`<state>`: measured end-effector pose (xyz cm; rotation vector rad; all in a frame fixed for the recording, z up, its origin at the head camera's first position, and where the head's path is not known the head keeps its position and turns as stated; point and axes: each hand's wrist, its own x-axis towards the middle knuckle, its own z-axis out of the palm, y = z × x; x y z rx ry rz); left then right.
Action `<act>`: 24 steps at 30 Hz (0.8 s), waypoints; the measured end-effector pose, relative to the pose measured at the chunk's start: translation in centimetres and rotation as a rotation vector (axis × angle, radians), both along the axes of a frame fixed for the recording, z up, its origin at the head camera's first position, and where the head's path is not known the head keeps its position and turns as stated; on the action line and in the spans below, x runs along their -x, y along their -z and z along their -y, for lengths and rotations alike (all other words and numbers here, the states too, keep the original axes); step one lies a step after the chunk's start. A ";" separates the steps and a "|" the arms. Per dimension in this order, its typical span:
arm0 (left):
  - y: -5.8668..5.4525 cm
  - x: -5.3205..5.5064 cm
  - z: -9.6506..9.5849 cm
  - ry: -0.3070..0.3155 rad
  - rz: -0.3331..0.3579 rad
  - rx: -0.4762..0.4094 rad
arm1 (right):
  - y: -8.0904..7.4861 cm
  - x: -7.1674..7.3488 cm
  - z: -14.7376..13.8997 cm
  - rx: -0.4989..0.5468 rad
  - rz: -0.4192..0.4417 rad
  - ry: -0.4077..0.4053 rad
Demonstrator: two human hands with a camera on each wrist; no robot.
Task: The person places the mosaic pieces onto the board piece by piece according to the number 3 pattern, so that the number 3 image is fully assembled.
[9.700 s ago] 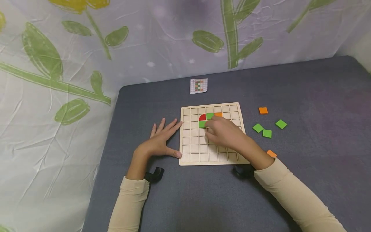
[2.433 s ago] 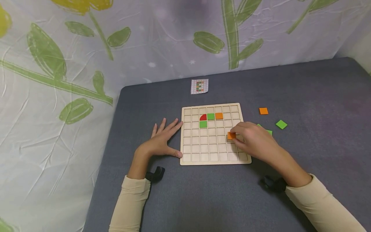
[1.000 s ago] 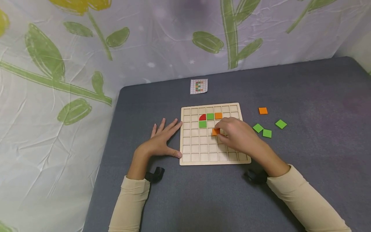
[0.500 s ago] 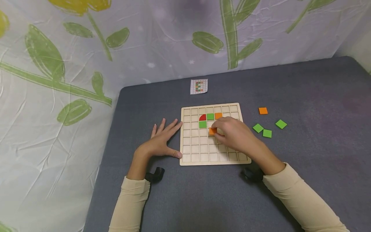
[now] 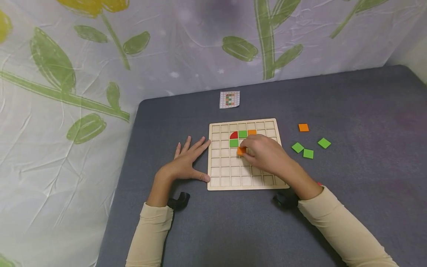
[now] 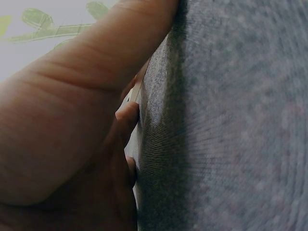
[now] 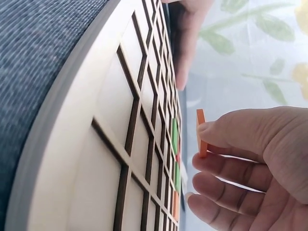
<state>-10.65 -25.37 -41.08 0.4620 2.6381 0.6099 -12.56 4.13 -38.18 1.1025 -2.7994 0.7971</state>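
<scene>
R hand [image 5: 265, 154] has just moved the orange sq. [image 5: 240, 151] left over the wood board [image 5: 215, 171], so it's now near & just below the low green sq. [image 5: 234, 143]. Thumb & fingers pinch it up off the board, so prob. not in a slot yet; that step looks close tho. L hand [image 5: 181, 163] is spread, same as before, thumb & 1 fingertip at the board's left edge. Small card [image 5: 229, 99] behind has a colored grid pic; no words or brand I can read.
</scene>
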 end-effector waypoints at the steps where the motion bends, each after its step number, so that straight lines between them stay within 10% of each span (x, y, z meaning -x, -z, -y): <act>1: 0.0 0.0 0.0 0.000 0.001 0.001 | 0.0 0.0 0.1 0.000 0.003 0.001; 24: -0.2 0.0 -0.1 -0.011 0.018 0.015 | 0.3 0.2 1.6 -0.041 0.030 -0.005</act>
